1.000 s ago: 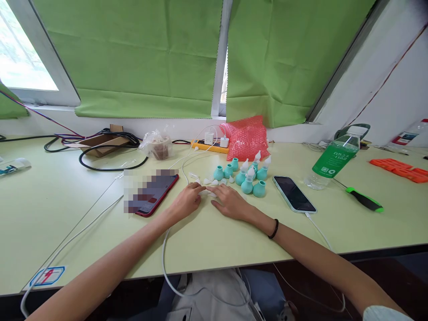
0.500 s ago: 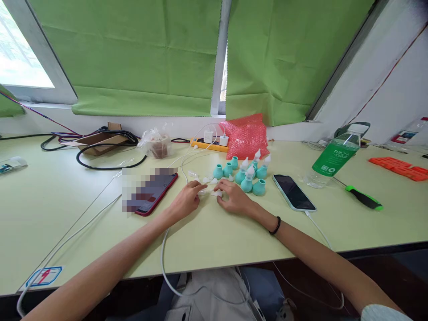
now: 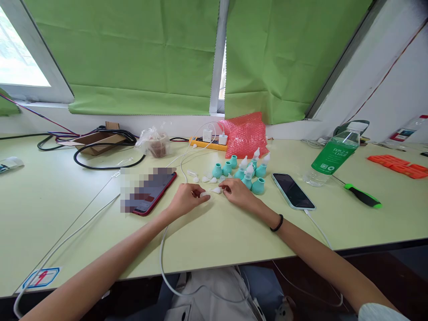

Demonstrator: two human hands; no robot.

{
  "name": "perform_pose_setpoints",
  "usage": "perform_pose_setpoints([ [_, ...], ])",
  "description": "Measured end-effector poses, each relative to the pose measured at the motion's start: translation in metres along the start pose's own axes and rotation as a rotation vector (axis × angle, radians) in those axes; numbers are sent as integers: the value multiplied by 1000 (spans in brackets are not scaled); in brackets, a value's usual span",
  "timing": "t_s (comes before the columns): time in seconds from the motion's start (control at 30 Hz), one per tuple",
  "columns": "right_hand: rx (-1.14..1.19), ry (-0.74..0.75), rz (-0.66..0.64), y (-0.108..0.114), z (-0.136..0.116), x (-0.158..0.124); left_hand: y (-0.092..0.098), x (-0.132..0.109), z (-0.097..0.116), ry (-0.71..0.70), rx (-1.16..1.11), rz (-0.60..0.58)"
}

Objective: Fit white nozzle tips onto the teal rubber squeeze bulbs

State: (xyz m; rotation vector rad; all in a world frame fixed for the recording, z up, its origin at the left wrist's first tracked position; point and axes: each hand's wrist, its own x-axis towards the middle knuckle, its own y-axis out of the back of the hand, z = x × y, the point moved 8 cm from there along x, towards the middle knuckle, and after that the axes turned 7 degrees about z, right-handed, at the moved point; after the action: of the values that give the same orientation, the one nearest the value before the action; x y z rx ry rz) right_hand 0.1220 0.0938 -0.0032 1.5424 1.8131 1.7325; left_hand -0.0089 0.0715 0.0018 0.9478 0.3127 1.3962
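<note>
My left hand (image 3: 187, 199) pinches a small translucent white piece (image 3: 205, 194) between thumb and fingers, just over the table. Facing it, my right hand (image 3: 238, 192) has its fingers curled in at the wide end of a white nozzle tip (image 3: 216, 190), whose thin end points left. More loose white tips (image 3: 213, 180) lie just beyond my hands. Behind my right hand stand several teal rubber bulbs (image 3: 258, 186). Some carry a white pointed nozzle (image 3: 249, 170), while others, such as the bulb (image 3: 217, 170) at the left, show an open neck.
A red-edged phone (image 3: 155, 191) lies left, a charging phone (image 3: 293, 191) right. Farther right are a green-labelled bottle (image 3: 334, 156), a screwdriver (image 3: 363, 196) and orange parts (image 3: 397, 166). A power strip (image 3: 200, 142) and pink bubble-wrap bag (image 3: 245, 136) sit behind. A white cable (image 3: 163, 249) crosses the table edge.
My left fingers have closed from stretched out to a pinch on the translucent piece. My right hand has shifted slightly right, and more of the white nozzle tip shows.
</note>
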Motion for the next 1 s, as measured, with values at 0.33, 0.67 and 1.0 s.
perform_pose_setpoints([
  [0.33,30,-10,231,23,-6,1,-12,-4,12,-216,175,-110],
  [0.67,483,248,112,12,-49,-10,-17,-9,15,-313,314,-109],
  [1.0,369,286,224,18,-46,-10,-15,-7,14,-330,219,-48],
])
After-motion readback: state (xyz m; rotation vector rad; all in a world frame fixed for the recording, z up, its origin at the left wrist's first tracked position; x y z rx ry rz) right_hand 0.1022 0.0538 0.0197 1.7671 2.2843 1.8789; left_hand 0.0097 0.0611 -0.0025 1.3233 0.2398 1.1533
